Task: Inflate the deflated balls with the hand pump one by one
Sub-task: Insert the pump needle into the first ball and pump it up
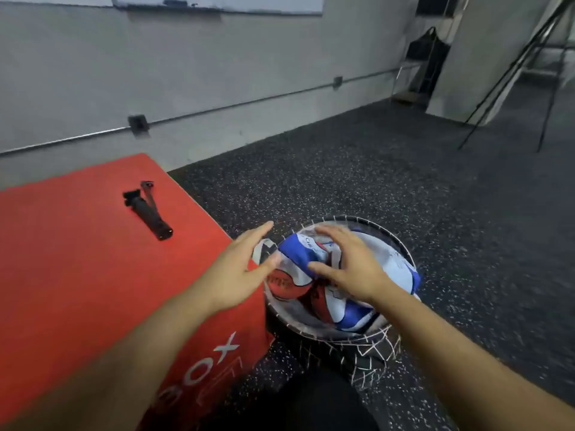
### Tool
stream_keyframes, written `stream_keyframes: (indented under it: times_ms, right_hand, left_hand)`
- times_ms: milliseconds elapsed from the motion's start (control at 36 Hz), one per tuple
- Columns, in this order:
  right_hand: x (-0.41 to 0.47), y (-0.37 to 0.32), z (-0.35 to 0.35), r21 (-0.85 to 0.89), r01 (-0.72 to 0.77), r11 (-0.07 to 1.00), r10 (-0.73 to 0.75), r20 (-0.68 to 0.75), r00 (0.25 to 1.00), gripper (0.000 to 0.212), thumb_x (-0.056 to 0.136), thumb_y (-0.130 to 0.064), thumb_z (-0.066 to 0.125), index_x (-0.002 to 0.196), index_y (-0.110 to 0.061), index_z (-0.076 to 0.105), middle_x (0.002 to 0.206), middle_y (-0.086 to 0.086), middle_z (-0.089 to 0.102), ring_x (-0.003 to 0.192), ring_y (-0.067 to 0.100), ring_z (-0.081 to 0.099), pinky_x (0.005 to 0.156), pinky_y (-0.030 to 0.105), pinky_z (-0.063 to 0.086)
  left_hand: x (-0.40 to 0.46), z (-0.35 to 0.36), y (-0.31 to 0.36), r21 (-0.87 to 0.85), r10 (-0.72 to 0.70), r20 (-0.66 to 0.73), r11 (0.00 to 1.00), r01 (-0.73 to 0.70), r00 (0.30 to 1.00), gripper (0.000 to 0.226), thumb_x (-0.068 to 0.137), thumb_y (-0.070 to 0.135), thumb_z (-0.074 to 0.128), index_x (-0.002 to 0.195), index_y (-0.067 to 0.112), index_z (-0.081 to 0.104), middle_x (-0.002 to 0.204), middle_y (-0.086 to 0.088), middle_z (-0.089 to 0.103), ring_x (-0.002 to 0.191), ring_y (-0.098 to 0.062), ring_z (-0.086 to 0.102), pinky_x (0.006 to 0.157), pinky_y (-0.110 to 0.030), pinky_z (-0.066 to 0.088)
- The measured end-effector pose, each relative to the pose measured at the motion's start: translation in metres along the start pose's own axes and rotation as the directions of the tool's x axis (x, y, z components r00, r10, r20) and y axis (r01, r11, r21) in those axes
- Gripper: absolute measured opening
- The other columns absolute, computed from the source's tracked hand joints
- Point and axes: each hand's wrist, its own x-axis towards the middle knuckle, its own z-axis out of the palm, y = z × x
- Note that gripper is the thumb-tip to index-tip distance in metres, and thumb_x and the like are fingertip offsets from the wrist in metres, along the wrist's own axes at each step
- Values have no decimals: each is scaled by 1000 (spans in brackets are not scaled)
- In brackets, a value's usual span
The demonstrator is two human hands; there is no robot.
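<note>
Both hands, left hand point(239, 269) and right hand point(351, 269), fingers spread wide, reach over basket point(404, 244) of deflated balls point(295, 253); next: grasp one, pump point(149, 213) at 10 o'clock.

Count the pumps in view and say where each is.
1. The pump lies on the red mat, left of the basket of deflated balls, away from both hands. Others may be out of view.

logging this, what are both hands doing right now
left hand: open, holding nothing
right hand: open over the balls, holding nothing
</note>
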Motion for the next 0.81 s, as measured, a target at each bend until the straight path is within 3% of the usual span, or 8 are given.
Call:
stream_keyframes:
  times_ms: [56, 139, 222, 361, 472, 611, 694, 806]
  right_hand:
    - [-4, 18, -9, -58, 3, 998, -5, -36, 999, 85, 76, -69, 70, 147, -25, 56, 150, -1, 55, 141, 19, 49, 119, 41, 38]
    - [-20, 41, -17, -186, 10, 982, -21, -57, 998, 84, 75, -60, 80, 148, -25, 55, 152, 3, 53, 143, 23, 46, 121, 37, 34]
    - [-32, 56, -17, -301, 45, 953, -62, -45, 997, 87, 73, -60, 83, 150, -31, 52, 152, 1, 52, 141, 25, 48, 118, 48, 39]
    - [-50, 71, -22, -395, 86, 915, -126, -77, 989, 83, 72, -56, 87, 143, -24, 60, 146, 1, 56, 136, 27, 51, 115, 48, 40]
    - [-59, 82, -19, -484, 96, 870, -177, -124, 976, 62, 76, -52, 88, 128, -21, 72, 130, -2, 68, 131, 26, 57, 119, 49, 36]
    - [-59, 82, -22, -471, 93, 877, -214, -210, 954, 42, 69, -37, 97, 104, -20, 81, 106, -8, 77, 107, 15, 69, 128, 39, 19]
    - [-56, 72, -27, -410, 52, 910, -177, -273, 946, 37, 73, -21, 95, 107, -19, 81, 105, -7, 76, 99, 17, 71, 129, 33, 14]
    - [-51, 48, -41, -324, 23, 946, -131, -315, 940, 30, 82, -21, 87, 111, -21, 79, 107, -7, 76, 100, 16, 69, 128, 24, 8]
  left_hand:
    - [13, 19, 4, -38, 5, 33, 999, -4, 999, 78, 97, 62, 58, 161, 26, 34, 156, 12, 41, 145, -1, 39, 120, -19, 26]
    - [24, 50, 7, -90, -20, 105, 995, 29, 994, 78, 95, 60, 59, 161, 26, 35, 155, 15, 42, 148, -4, 38, 126, -34, 30]
    - [30, 72, 13, -90, -26, 142, 995, 39, 990, 75, 95, 57, 58, 161, 30, 34, 160, 11, 42, 150, -4, 36, 126, -37, 29]
    - [33, 94, 22, -57, -21, 168, 998, 31, 986, 67, 102, 44, 62, 161, 33, 32, 159, 14, 41, 149, -4, 35, 122, -24, 25]
    - [32, 96, 28, -46, -27, 172, 998, 36, 985, 65, 103, 45, 59, 161, 35, 31, 155, 19, 40, 146, 2, 33, 112, -13, 22]
    - [25, 89, 34, -88, -44, 157, 994, 58, 987, 62, 104, 45, 58, 160, 41, 32, 147, 19, 43, 143, 6, 33, 116, -19, 27]
    - [19, 78, 37, -100, -39, 148, 994, 54, 988, 60, 103, 47, 58, 158, 45, 33, 145, 22, 43, 142, 2, 38, 119, -30, 34]
    - [11, 61, 39, -94, 5, 114, 996, 6, 993, 62, 99, 57, 60, 156, 48, 36, 153, 22, 43, 145, 2, 38, 121, -38, 36]
